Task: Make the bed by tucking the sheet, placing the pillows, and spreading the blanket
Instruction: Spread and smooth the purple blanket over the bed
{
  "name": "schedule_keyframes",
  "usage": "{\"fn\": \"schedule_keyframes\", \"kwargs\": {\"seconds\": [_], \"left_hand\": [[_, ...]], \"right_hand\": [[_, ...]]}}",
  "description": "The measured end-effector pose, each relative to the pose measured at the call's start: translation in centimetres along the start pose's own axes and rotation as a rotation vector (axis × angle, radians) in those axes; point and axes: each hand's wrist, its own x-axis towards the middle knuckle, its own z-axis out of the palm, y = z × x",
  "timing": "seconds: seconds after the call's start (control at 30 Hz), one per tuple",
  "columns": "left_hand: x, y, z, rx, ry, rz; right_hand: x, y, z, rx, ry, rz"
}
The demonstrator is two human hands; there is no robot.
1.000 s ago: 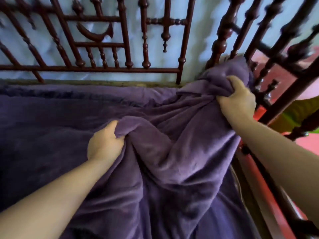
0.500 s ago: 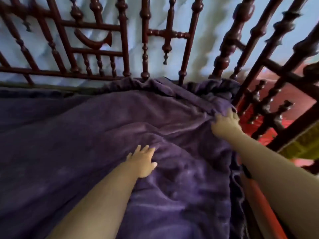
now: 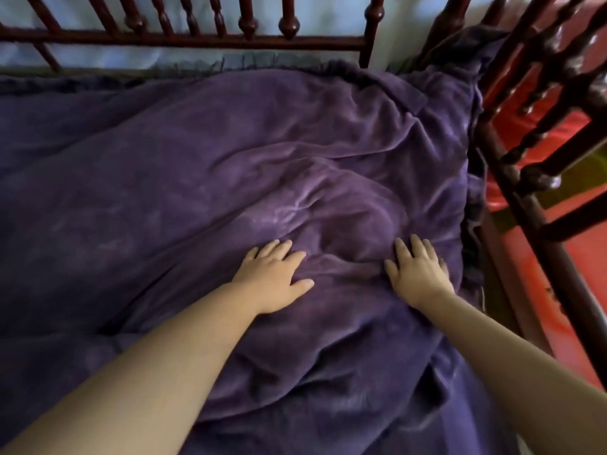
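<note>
A fuzzy purple blanket [image 3: 262, 152] covers the bed up to the far rail, with folds and a raised bulge near its right side. My left hand [image 3: 274, 277] lies flat on the blanket, fingers spread, just left of the bulge. My right hand [image 3: 418, 270] lies flat too, palm down, close to the blanket's right edge. Neither hand holds any cloth. No pillow shows; whatever is under the bulge is hidden.
A dark red turned-wood rail [image 3: 197, 41] runs along the far side against a pale wall. A second spindle rail [image 3: 538, 165] stands at the right, with red fabric [image 3: 558, 142] beyond it. The blanket's corner bunches against the far right post.
Both hands let go of the bunched blanket, which now lies spread toward the rails. My hands then drew back toward me and now rest flat on it.
</note>
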Motion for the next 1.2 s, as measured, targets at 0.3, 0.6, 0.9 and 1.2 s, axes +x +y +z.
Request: {"fn": "schedule_keyframes", "kwargs": {"seconds": [0.3,0.6,0.9,1.2], "left_hand": [[-15.1,-4.1,2.7,0.135,-0.120,-0.168],[-30.7,-9.7,5.3,0.178,0.170,-0.344],[-41.4,-18.4,9.5,-0.229,-0.089,-0.517],[-46.8,-24.9,15.1,0.290,-0.286,-0.218]], "right_hand": [[-14.1,-5.2,3.3,0.029,-0.092,-0.493],[-26.5,-13.8,6.6,0.061,-0.277,-0.822],[-34.6,-22.9,7.2,-0.011,0.208,-0.865],[-37.3,-36.3,4.9,-0.518,0.440,-0.806]]}}
